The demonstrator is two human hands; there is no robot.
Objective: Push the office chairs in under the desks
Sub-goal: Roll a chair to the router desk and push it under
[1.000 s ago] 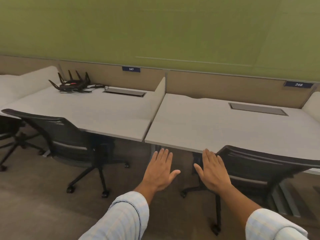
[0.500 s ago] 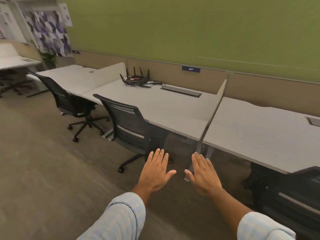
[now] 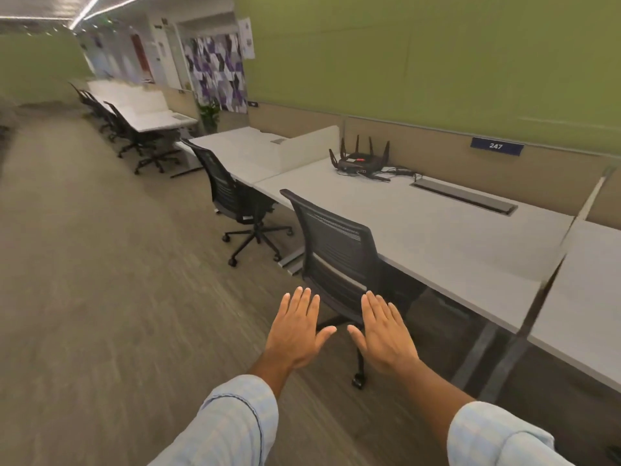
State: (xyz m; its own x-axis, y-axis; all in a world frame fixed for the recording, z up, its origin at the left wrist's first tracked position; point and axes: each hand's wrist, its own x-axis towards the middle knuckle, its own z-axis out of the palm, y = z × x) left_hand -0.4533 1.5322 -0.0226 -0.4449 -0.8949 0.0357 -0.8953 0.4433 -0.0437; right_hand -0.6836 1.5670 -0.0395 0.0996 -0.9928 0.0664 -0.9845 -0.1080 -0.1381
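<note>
Two hands: both stretched forward, palms down, holding nothing.
Left hand (image 3: 295, 334): fingers straight, slightly apart.
Right hand (image 3: 384, 336): fingers straight, close together, thumb out.
Nearest chair (image 3: 336, 253): just beyond the hands, seat partly under the worktop (image 3: 437, 230).
Second chair (image 3: 232, 196): further left, standing out from its desk.

chairs (image 3: 339, 250): black mesh | desks (image 3: 437, 230): pale grey | wall (image 3: 437, 62): green | sleeves (image 3: 235, 422): light blue check

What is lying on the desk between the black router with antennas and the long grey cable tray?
In the head view, only thin black cables lie there, running from the black router with antennas toward the long grey cable tray on the white desk.
</note>
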